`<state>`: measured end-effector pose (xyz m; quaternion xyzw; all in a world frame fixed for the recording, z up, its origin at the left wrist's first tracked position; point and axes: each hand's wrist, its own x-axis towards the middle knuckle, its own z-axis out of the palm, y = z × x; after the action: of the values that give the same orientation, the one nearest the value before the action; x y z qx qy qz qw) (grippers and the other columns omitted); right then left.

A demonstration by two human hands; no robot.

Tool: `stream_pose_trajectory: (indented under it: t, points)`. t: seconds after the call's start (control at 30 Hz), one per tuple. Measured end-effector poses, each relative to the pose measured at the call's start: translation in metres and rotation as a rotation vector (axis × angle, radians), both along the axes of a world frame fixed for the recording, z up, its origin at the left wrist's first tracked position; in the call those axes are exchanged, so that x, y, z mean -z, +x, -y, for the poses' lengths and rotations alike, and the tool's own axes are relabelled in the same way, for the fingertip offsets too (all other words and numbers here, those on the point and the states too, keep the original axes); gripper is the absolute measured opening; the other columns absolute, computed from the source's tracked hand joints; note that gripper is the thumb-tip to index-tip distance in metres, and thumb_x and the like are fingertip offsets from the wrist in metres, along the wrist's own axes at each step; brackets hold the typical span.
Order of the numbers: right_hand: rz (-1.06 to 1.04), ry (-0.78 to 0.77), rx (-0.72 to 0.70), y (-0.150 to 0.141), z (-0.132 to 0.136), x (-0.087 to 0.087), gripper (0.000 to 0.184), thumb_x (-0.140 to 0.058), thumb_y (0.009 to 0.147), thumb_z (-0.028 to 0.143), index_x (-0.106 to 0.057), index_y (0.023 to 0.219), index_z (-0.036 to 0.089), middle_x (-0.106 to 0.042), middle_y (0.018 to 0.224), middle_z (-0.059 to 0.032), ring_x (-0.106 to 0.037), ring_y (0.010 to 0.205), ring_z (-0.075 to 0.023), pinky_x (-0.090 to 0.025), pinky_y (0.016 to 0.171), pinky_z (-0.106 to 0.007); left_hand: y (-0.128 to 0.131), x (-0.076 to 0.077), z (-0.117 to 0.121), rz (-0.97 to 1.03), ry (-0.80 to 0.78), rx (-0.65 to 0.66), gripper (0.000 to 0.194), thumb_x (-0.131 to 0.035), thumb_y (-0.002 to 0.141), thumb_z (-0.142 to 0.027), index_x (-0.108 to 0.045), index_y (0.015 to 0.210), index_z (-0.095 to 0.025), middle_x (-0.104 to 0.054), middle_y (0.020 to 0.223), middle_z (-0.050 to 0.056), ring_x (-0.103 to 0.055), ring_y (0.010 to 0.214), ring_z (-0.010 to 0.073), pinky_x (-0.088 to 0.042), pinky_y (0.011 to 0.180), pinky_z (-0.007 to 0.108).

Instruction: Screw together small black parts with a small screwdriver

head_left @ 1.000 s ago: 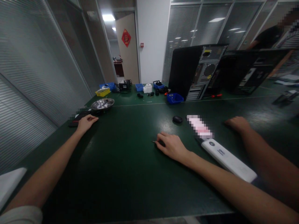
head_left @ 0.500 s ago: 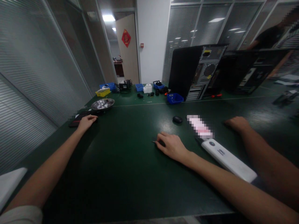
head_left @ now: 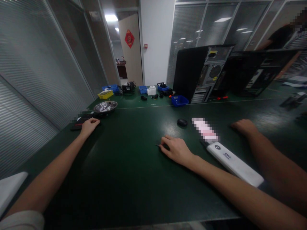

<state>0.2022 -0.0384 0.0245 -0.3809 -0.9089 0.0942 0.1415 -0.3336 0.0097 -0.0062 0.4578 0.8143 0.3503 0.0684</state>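
My left hand (head_left: pixel 90 127) rests at the left of the green table (head_left: pixel 120 179), thumb and fingers curled together; anything inside the pinch is hidden. It lies against the right side of a flat black item with a red line (head_left: pixel 78 124), just in front of a metal bowl (head_left: pixel 105 107) of small pale pieces. Near the table's middle, my right hand (head_left: pixel 177 149) is closed around a slim dark pointed stick (head_left: pixel 157 145). Its thin tip points left, and its exact kind cannot be made out. A black computer mouse (head_left: pixel 182 122) sits beyond that hand.
A white device (head_left: pixel 235 164) with a pixelated pink end lies right of my right hand. Another person's hand (head_left: pixel 244 127) reaches in farther right. Behind stand computer towers (head_left: pixel 203 75), a blue bin (head_left: pixel 179 101) and a yellow bin (head_left: pixel 105 94). A white object (head_left: pixel 11 188) lies lower left.
My left hand's fingers have shifted very slightly. My right hand and the things on the table stay as they were.
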Motion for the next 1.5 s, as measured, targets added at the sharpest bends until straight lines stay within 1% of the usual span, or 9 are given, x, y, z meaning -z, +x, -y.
stream_pose_trajectory:
  t: [0.33,0.53,0.63,0.73,0.87,0.97,1.07,1.23,1.5]
  points:
    - [-0.011,0.031,-0.005,0.000,-0.001,0.003,0.020,-0.051,0.101,0.037,-0.062,0.098,0.021,-0.063,0.096,-0.0027,-0.057,0.074,-0.0139,-0.035,0.064,-0.027,0.001,-0.009,-0.002,0.050,-0.039,0.050,0.027,-0.065,0.070,-0.037,-0.072,0.087,-0.018,-0.075,0.098,0.009,-0.067,0.100,0.0297,-0.050,0.093,0.037]
    - [-0.007,0.019,-0.001,0.000,-0.002,0.005,0.018,-0.052,0.101,0.037,-0.061,0.097,0.021,-0.063,0.097,-0.0021,-0.057,0.072,-0.0129,-0.035,0.063,-0.027,0.027,-0.018,0.002,0.079,-0.024,0.086,0.031,-0.063,0.076,-0.035,-0.071,0.098,-0.014,-0.073,0.108,0.014,-0.065,0.109,0.0328,-0.047,0.101,0.045]
    - [-0.006,0.023,0.008,-0.001,-0.003,0.005,0.018,-0.052,0.101,0.037,-0.061,0.097,0.022,-0.063,0.097,-0.0017,-0.056,0.070,-0.0127,-0.034,0.061,-0.027,0.070,-0.023,0.002,0.149,-0.052,0.283,0.034,-0.066,0.080,-0.037,-0.071,0.106,-0.016,-0.073,0.113,0.013,-0.066,0.107,0.0285,-0.050,0.097,0.041]
    - [-0.008,0.020,0.010,-0.001,-0.003,0.006,0.018,-0.052,0.101,0.038,-0.061,0.098,0.022,-0.063,0.097,-0.0014,-0.056,0.069,-0.0125,-0.033,0.061,-0.027,0.140,-0.022,0.011,0.230,-0.127,0.581,0.037,-0.071,0.081,-0.044,-0.073,0.108,-0.019,-0.074,0.110,0.010,-0.068,0.100,0.0247,-0.053,0.087,0.035]
    - [0.007,0.020,0.015,-0.002,-0.003,0.004,0.018,-0.052,0.101,0.037,-0.061,0.098,0.022,-0.063,0.096,-0.0020,-0.057,0.073,-0.0132,-0.033,0.062,-0.027,0.239,-0.016,0.046,0.223,-0.197,1.021,0.031,-0.071,0.086,-0.050,-0.076,0.103,-0.024,-0.073,0.101,0.004,-0.065,0.088,0.0181,-0.051,0.079,0.030]
    - [0.015,0.022,0.016,-0.001,-0.002,0.003,0.018,-0.052,0.101,0.037,-0.061,0.098,0.022,-0.063,0.096,-0.0022,-0.058,0.074,-0.0136,-0.032,0.062,-0.027,0.277,-0.018,0.072,0.169,-0.099,1.181,0.028,-0.062,0.095,-0.046,-0.074,0.107,-0.024,-0.071,0.101,0.004,-0.062,0.088,0.0162,-0.048,0.080,0.029]
    - [0.010,0.015,0.012,-0.001,-0.001,0.002,0.019,-0.052,0.101,0.038,-0.062,0.099,0.021,-0.063,0.096,-0.0021,-0.057,0.073,-0.0131,-0.032,0.062,-0.027,0.282,-0.022,0.081,0.167,-0.056,1.160,0.029,-0.052,0.101,-0.041,-0.073,0.110,-0.023,-0.070,0.106,0.005,-0.063,0.093,0.0164,-0.048,0.081,0.029]
    - [-0.047,0.008,0.010,-0.001,-0.002,0.006,0.018,-0.053,0.100,0.036,-0.062,0.098,0.021,-0.064,0.096,-0.0018,-0.057,0.074,-0.0134,-0.033,0.064,-0.027,0.278,-0.023,0.082,0.029,-0.014,1.146,0.030,-0.071,0.089,-0.043,-0.070,0.110,-0.022,-0.068,0.102,0.004,-0.061,0.088,0.0169,-0.047,0.077,0.029]
    - [-0.070,-0.007,-0.088,-0.003,0.002,0.005,0.019,-0.053,0.099,0.037,-0.063,0.100,0.021,-0.066,0.094,-0.0016,-0.058,0.076,-0.0143,-0.034,0.066,-0.027,0.278,-0.020,0.082,0.012,0.015,1.147,0.025,-0.062,0.096,-0.039,-0.071,0.112,-0.020,-0.066,0.100,0.006,-0.059,0.081,0.0153,-0.046,0.070,0.028]
